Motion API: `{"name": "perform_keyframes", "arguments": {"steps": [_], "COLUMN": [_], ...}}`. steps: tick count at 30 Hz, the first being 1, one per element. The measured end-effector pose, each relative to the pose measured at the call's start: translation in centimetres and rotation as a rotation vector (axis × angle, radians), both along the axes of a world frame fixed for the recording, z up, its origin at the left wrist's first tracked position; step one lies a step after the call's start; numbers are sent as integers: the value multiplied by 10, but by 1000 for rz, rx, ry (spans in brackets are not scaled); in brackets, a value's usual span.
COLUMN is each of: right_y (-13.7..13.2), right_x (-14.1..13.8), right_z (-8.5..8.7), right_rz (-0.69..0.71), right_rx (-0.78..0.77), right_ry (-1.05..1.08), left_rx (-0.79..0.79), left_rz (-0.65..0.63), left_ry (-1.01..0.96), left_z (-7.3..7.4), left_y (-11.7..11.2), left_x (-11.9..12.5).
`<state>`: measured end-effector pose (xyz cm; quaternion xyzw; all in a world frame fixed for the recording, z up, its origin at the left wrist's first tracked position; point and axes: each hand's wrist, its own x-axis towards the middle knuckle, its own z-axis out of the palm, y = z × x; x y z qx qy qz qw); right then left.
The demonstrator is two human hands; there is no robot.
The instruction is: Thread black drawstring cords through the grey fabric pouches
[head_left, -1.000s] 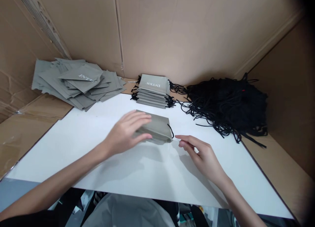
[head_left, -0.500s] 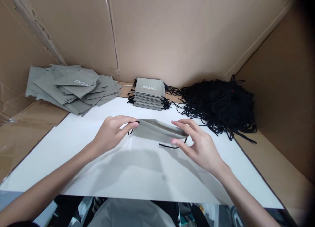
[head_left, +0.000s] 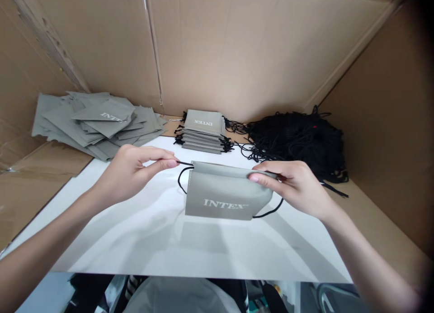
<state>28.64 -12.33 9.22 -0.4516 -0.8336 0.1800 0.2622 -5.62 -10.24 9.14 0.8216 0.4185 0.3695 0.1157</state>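
A grey drawstring pouch printed INTEX hangs between my hands above the white tabletop, its printed face toward me. My left hand pinches the end of a black cord that runs out of the pouch's upper left corner. A loop of cord curves below it at the left edge. With thumb and fingers closed, my right hand grips the pouch's upper right edge. Another length of black cord bows out below that hand. The pouch's upper right corner is partly hidden by my fingers.
A loose heap of grey pouches lies at the back left. In the back middle stands a neat stack of corded pouches. A tangled pile of black cords sits at the back right. Cardboard walls enclose the white tabletop.
The pouch has turned so its INTEX face shows. My left hand has moved left, drawing cord out of the corner. My right hand has moved right and closed on the pouch's edge.
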Motion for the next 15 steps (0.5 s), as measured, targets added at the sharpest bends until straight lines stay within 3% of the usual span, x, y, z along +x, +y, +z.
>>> {"name": "perform_keyframes", "arguments": {"steps": [6, 10, 15], "right_y": [-1, -1, -4], "right_x": [3, 3, 2], "right_z": [10, 10, 0], "right_rz": [-19, -27, -55], "right_rx": [-61, -78, -74], "right_ry": [44, 70, 141], "left_rx": [108, 121, -75], "left_rz": [45, 43, -40], "left_ry": [38, 54, -61], "left_z": [13, 14, 3], "left_y": [1, 1, -1], "left_x": [-12, -19, -11]}}
